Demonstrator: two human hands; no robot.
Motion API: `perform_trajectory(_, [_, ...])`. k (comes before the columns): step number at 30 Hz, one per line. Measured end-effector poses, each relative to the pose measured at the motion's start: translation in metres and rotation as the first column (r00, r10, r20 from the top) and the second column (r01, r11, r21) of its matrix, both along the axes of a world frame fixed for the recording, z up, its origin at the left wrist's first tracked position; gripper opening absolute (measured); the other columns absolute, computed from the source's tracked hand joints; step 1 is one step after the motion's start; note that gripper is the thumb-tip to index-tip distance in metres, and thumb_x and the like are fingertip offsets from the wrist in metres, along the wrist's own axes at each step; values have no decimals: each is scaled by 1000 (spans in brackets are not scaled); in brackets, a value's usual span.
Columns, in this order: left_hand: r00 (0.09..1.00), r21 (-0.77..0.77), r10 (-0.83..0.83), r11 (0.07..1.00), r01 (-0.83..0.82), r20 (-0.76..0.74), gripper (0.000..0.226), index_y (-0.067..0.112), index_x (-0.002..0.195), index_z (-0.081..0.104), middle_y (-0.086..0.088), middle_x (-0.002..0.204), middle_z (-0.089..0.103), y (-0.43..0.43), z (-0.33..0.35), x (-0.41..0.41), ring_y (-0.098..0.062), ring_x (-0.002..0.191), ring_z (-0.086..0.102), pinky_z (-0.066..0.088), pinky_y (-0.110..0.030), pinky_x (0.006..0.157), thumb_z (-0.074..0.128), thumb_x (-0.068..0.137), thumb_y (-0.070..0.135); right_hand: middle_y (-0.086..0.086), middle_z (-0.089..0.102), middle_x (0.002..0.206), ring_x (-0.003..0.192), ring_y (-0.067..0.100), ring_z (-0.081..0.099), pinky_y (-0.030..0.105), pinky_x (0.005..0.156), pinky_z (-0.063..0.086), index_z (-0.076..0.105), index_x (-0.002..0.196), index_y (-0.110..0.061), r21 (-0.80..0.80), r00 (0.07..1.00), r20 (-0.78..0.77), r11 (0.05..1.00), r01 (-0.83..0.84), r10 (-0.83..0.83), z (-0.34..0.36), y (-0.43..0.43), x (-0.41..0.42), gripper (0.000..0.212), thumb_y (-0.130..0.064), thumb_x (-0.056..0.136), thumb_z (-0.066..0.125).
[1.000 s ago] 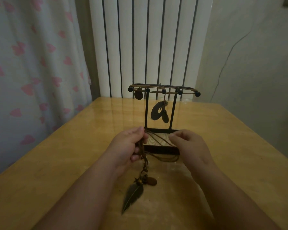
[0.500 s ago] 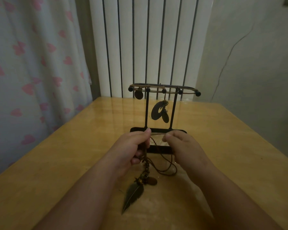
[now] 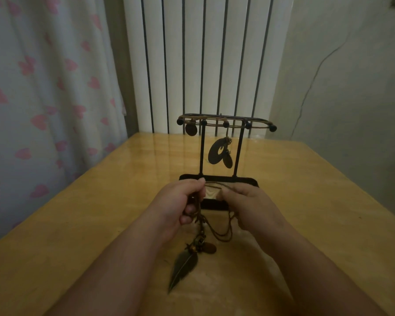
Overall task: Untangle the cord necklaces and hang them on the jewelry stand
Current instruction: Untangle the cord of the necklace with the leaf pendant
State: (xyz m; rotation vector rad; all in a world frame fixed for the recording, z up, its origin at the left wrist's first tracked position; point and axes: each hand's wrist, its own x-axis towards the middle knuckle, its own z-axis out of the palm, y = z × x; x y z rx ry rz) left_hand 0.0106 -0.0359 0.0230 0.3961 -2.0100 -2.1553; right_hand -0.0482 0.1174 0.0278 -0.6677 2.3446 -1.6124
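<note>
**A:** What do you see of the room and the surface?

**B:** Far left on my feed hangs a white curtain with pink hearts. A tall white radiator stands in the middle, and a pale wall with a thin crack is on the right. Below is a glossy yellow wooden table, dimly lit.

**A:** And the task's things?

**B:** The black jewelry stand stands upright mid-table. Cords run along its top bar, with a round disc hanging at its left and a ring pendant between the posts. Just in front of its base, my left hand has its fingers curled round the loose cord necklace, thumb tip pressed on top. The right hand pinches the same cord, which runs taut between the two. More loops sag below them. A feather pendant lies on the table under the left hand, with a brown oval bead beside it.

**A:** Anything blocking the view?

**B:** Both hands cover the front of the stand's base, and the right palm hides how many strands it holds.
</note>
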Motion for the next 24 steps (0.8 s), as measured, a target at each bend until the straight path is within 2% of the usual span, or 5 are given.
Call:
perform_trajectory(7, [998,15,-29,999,28,54,25,13,73,59,-1,66,48,1,0,2,-7,49,36,26,-19,40,54,93,27,-3,32,55,47,11,25,30,50,19,44,66,-17,-594,910,414,751,289,-23,11,15,-9,27,-18,93,45])
perform_trajectory(9, [999,27,-18,999,17,34,23,12,75,61,1,66,49,1,0,2,-7,50,38,25,-20,41,53,93,23,-3,31,55,49,12,24,31,49,20,43,65,-20,-589,900,422,723,360,-104,10,17,-13,32,-23,96,45])
perform_trajectory(12, [1000,7,-3,1000,2,15,24,13,77,62,1,67,51,2,1,3,-7,51,39,26,-21,44,50,96,21,-3,39,57,51,12,33,29,50,27,48,65,-18,-335,912,315,869,365,-262,8,14,-15,30,-20,95,47])
perform_trajectory(17, [1000,-15,11,1000,-11,14,26,14,75,59,-3,73,48,2,3,2,-8,50,38,27,-19,40,48,97,22,4,64,88,70,16,50,31,61,40,68,83,-14,65,975,77,977,204,-209,0,5,-8,18,-27,91,57])
perform_trajectory(24, [992,-64,26,998,-18,121,30,17,78,62,-1,69,57,4,5,3,-7,47,37,27,-20,38,49,97,37,-1,53,65,53,11,41,27,48,32,65,93,-16,-359,946,273,893,270,-176,5,9,-10,19,-26,98,50])
